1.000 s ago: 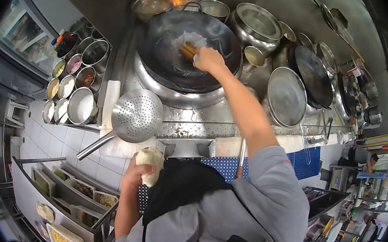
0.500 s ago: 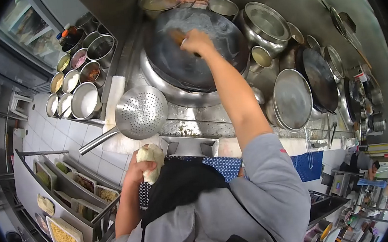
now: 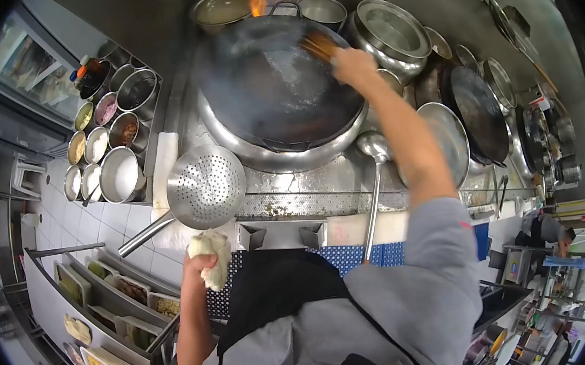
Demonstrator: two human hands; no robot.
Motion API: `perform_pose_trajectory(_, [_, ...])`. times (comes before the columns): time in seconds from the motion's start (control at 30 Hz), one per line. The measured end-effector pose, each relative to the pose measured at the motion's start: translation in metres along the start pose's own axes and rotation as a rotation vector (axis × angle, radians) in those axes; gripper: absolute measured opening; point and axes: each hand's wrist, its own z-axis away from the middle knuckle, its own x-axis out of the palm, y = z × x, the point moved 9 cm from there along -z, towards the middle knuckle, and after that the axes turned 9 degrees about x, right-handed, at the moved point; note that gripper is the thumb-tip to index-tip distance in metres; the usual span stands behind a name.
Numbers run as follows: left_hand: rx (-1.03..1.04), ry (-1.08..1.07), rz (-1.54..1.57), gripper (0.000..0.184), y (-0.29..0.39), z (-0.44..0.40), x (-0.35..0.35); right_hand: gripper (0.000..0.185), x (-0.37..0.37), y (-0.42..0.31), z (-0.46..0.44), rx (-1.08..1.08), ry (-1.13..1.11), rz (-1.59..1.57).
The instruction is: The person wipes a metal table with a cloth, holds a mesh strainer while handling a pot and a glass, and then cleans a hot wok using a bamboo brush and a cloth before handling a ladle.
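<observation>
Head view: right grip (image 3: 355,69) clasped round a brush (image 3: 319,46) in wet wok (image 3: 247,81), left grip (image 3: 196,268) clutching cloth (image 3: 214,257).

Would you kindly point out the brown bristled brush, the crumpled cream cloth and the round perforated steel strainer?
Brown bristled brush (image 3: 319,46), head view: its bristles.
Crumpled cream cloth (image 3: 219,256), head view: its folds.
Round perforated steel strainer (image 3: 206,186), head view: its bowl.

No text, number or sign readable. Small red mark (image 3: 465,225) on grey right sleeve (image 3: 439,240), too small to make out. Bottles (image 3: 92,76) at far left: lettering, if any, unreadable.
</observation>
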Motion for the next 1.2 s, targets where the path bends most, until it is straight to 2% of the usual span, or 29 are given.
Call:
perform_pose_trajectory(0.03, [0.0,-0.079,-0.01,0.072,-0.003,-0.013,0.01,0.031,0.022,-0.02,-0.031,0.014,-0.022,-0.153])
perform_pose_trajectory(0.07, [0.0,-0.062,-0.043,0.072,0.011,-0.013,0.037,0.034,0.032,-0.042,-0.043,0.134,-0.049,-0.296])
perform_pose_trajectory(0.1, [0.008,-0.05,-0.083,0.071,0.027,-0.018,0.069,0.037,0.035,-0.071,-0.047,0.154,-0.018,-0.404])
perform_pose_trajectory(0.13, [-0.01,-0.158,-0.064,0.068,0.022,-0.025,0.09,0.039,0.021,-0.09,-0.026,0.238,-0.027,-0.578])
perform_pose_trajectory(0.17, [-0.132,-0.194,-0.082,0.074,0.026,-0.021,0.113,0.042,0.027,-0.109,-0.019,0.19,-0.107,-0.559])
perform_pose_trajectory(0.2, [-0.121,-0.221,-0.08,0.075,0.025,-0.024,0.129,0.041,0.033,-0.119,-0.009,0.165,-0.09,-0.595])
perform_pose_trajectory(0.27, [-0.09,-0.268,-0.059,0.064,0.023,-0.02,0.15,0.039,0.036,-0.126,0.021,0.084,-0.149,-0.527])
perform_pose_trajectory(0.37, [-0.163,-0.419,-0.057,0.071,0.014,-0.01,0.141,0.036,0.029,-0.114,0.078,-0.204,-0.187,-0.292])
perform_pose_trajectory(0.47, [-0.112,-0.279,0.077,0.076,0.019,-0.002,0.12,0.036,0.007,-0.089,0.084,-0.159,-0.201,-0.075])
perform_pose_trajectory(0.53, [-0.103,-0.124,0.145,0.067,0.013,-0.01,0.106,0.033,0.015,-0.072,0.036,-0.005,-0.145,-0.226])
perform_pose_trajectory(0.6, [-0.068,-0.01,0.014,0.057,0.027,-0.023,0.125,0.032,0.015,-0.08,0.007,0.08,-0.161,-0.299])
perform_pose_trajectory(0.67, [-0.024,-0.035,0.036,0.046,0.023,-0.05,0.14,0.031,0.013,-0.103,0.007,0.106,-0.116,-0.316])
perform_pose_trajectory(0.73, [0.013,0.013,0.001,0.043,0.007,-0.08,0.145,0.034,0.009,-0.119,0.042,0.062,-0.152,-0.289])
perform_pose_trajectory(0.8, [-0.138,-0.033,-0.005,0.052,0.009,-0.087,0.173,0.031,0.017,-0.122,0.083,-0.103,-0.201,-0.249])
perform_pose_trajectory(0.9, [-0.231,-0.143,-0.033,0.058,-0.012,-0.123,0.184,0.029,0.0,-0.083,0.138,-0.219,-0.257,-0.201])
perform_pose_trajectory(1.0, [-0.296,-0.075,-0.149,0.059,-0.02,-0.145,0.198,0.024,-0.018,-0.029,0.15,-0.237,-0.251,0.021])
perform_pose_trajectory(1.1, [-0.35,0.041,-0.095,0.046,-0.023,-0.149,0.21,0.02,-0.023,0.017,0.11,-0.116,-0.122,0.163])
perform_pose_trajectory(1.13, [-0.359,0.098,-0.074,0.043,-0.022,-0.147,0.214,0.015,-0.018,0.027,0.084,-0.085,-0.05,0.133])
perform_pose_trajectory(1.2, [-0.324,0.163,0.001,0.033,-0.027,-0.156,0.216,0.025,0.0,0.025,0.027,-0.044,-0.013,-0.019])
